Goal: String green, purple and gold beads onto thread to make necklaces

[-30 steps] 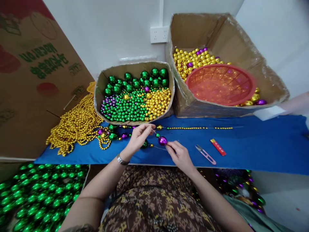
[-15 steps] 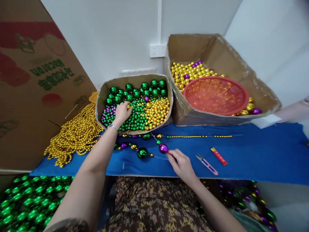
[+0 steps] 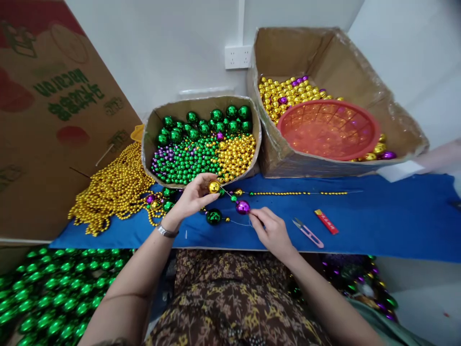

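Between the thumb and fingers of my left hand point(image 3: 194, 196) is a shiny gold bead point(image 3: 214, 186). The thin needle or wire point(image 3: 225, 191) meets this bead and slants down to a small green bead point(image 3: 234, 198) and a large purple bead point(image 3: 242, 207). My right hand point(image 3: 271, 231) pinches at the lower right side of the purple bead. A pale thread point(image 3: 237, 223) runs from near my right fingertips to a small gold bead and a large dark green bead point(image 3: 213, 216) on the blue cloth. More strung beads lie partly hidden behind my left hand.
A cardboard box point(image 3: 257, 158) of sorted green, purple and gold beads stands behind my hands. Right of it, a larger box point(image 3: 268, 166) holds gold beads and a red basket point(image 3: 327, 156). Pink thread snips point(image 3: 309, 234), a red packet point(image 3: 326, 222) and gold bead strands point(image 3: 111, 192) lie around.
My left hand has come out of the bead box toward me with a gold bead, now at the needle tip. My right hand still pinches by the purple bead.
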Available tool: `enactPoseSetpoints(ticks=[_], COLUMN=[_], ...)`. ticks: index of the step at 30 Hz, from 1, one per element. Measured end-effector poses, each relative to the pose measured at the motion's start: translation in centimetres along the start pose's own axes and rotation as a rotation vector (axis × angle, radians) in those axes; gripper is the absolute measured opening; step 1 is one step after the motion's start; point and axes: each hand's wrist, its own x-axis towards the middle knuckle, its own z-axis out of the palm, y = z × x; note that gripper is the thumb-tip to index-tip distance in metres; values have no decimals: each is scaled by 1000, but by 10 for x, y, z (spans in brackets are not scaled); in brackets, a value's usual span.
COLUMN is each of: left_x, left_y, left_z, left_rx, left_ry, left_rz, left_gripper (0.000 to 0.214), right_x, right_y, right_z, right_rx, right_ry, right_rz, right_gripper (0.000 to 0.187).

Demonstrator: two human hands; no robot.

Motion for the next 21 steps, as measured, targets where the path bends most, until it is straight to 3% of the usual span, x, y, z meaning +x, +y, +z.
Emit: enactPoseSetpoints(ticks=[8,18,21], left_x=[-6,-5,-6], left_y=[4,15,16], left_z=[1,-11,-6], left_rx=[-56,179,131], left_ry=[-42,-82,-122], left_rz=[-87,-1,-46], left_gripper=[41,42,44], right_x=[1,2,4], right_y=[3,6,4], right_z=[-2,-16,-14], right_rx=[-102,-331,-382], right_ry=[-10,-40,-34], right_rz=[-59,-108,-129], right_gripper=[21,24,23])
